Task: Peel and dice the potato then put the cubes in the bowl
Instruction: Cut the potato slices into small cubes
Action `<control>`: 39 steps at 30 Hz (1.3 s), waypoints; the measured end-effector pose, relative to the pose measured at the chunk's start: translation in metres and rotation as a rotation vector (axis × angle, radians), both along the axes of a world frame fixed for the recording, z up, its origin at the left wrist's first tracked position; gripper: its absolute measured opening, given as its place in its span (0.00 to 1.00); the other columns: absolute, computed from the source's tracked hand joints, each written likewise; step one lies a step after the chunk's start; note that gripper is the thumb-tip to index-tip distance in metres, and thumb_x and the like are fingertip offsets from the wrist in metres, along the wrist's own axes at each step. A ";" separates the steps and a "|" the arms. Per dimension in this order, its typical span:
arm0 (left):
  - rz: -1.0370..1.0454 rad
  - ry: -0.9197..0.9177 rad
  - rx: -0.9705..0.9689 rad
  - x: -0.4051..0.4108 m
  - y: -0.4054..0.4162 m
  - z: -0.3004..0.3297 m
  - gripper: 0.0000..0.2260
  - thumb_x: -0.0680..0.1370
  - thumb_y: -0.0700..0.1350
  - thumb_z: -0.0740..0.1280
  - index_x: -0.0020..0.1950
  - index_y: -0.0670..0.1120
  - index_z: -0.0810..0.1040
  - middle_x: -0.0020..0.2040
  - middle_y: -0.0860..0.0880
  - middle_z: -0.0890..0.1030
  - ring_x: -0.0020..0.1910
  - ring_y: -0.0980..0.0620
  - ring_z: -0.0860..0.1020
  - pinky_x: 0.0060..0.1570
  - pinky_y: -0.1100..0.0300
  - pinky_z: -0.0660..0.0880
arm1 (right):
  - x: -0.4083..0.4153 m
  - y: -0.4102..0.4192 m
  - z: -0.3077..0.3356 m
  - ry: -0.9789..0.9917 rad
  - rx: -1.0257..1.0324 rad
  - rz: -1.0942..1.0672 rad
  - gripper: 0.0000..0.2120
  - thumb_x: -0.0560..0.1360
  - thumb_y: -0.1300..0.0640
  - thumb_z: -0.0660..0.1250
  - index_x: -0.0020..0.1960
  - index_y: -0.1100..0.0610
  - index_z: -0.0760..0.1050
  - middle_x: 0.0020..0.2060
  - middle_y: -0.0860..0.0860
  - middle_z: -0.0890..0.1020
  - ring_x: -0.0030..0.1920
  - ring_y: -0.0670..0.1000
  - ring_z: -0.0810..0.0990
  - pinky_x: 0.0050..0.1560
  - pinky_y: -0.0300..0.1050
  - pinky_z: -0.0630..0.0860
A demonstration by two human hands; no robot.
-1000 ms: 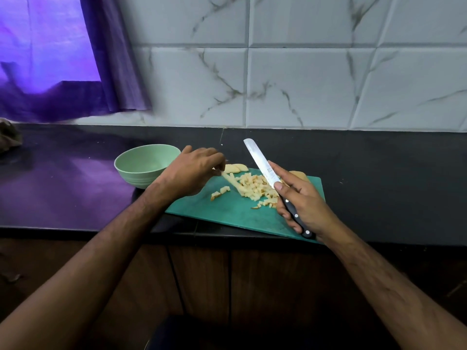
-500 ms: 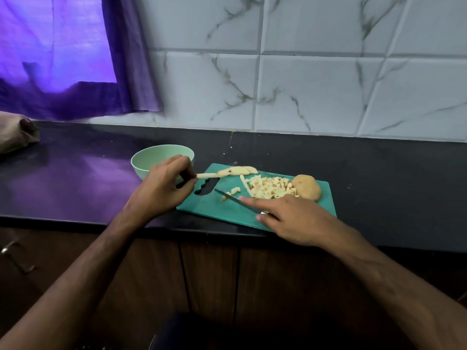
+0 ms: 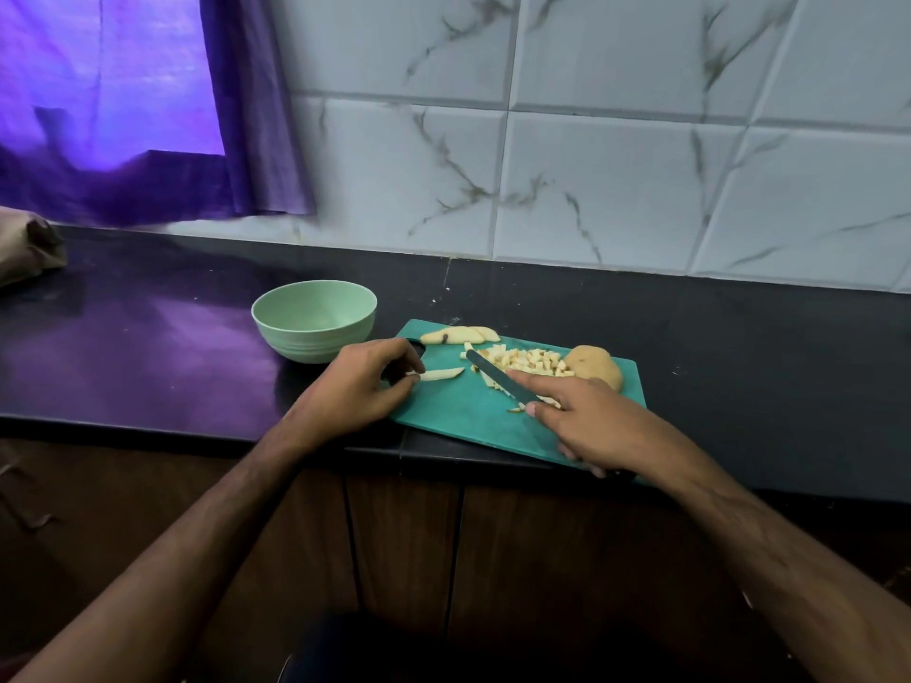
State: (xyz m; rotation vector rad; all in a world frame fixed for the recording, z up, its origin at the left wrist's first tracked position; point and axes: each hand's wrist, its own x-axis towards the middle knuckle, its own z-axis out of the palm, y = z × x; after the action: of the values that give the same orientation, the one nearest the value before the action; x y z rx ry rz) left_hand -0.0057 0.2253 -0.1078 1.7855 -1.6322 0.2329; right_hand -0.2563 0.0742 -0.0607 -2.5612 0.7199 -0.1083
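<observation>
Potato work is roughly halfway: a heap of cubes (image 3: pixel 530 362) sits mid-frame on the cutting board (image 3: pixel 463 411), an uncut chunk (image 3: pixel 594 367) at its right. Left hand (image 3: pixel 360 382) pinches a strip (image 3: pixel 441 374); right hand (image 3: pixel 586 419) grips the knife (image 3: pixel 493 377). The bowl (image 3: pixel 314 320), left of the board, looks empty.
</observation>
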 end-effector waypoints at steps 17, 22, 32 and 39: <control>-0.048 -0.116 0.069 0.003 -0.004 -0.003 0.11 0.76 0.41 0.73 0.57 0.49 0.85 0.43 0.60 0.73 0.43 0.56 0.76 0.45 0.59 0.76 | 0.002 0.018 0.005 0.083 -0.111 0.052 0.24 0.87 0.49 0.53 0.80 0.34 0.53 0.29 0.48 0.79 0.20 0.44 0.75 0.32 0.43 0.82; -0.033 -0.120 0.081 0.003 -0.003 -0.004 0.12 0.74 0.40 0.73 0.56 0.49 0.84 0.42 0.60 0.72 0.42 0.57 0.75 0.45 0.56 0.77 | 0.004 0.025 0.002 0.134 -0.208 0.051 0.24 0.87 0.48 0.52 0.80 0.34 0.52 0.32 0.47 0.79 0.24 0.44 0.77 0.37 0.44 0.82; -0.029 -0.076 0.112 0.004 -0.003 -0.003 0.12 0.74 0.41 0.72 0.56 0.51 0.85 0.43 0.60 0.74 0.44 0.58 0.76 0.45 0.60 0.76 | 0.012 0.022 -0.001 0.127 -0.209 0.045 0.24 0.87 0.48 0.52 0.80 0.35 0.53 0.34 0.46 0.78 0.25 0.46 0.77 0.33 0.45 0.80; -0.031 -0.060 0.118 0.007 0.000 -0.006 0.12 0.75 0.44 0.69 0.57 0.51 0.85 0.43 0.60 0.73 0.44 0.58 0.75 0.44 0.65 0.72 | 0.018 0.025 0.001 0.117 -0.383 0.012 0.24 0.87 0.48 0.50 0.81 0.36 0.51 0.36 0.45 0.72 0.34 0.44 0.71 0.37 0.46 0.71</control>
State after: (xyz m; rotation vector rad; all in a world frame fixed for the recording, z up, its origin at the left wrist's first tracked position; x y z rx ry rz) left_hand 0.0010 0.2249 -0.1136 1.8554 -1.7468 0.1816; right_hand -0.2382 0.0995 -0.0601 -2.9564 0.7914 -0.1003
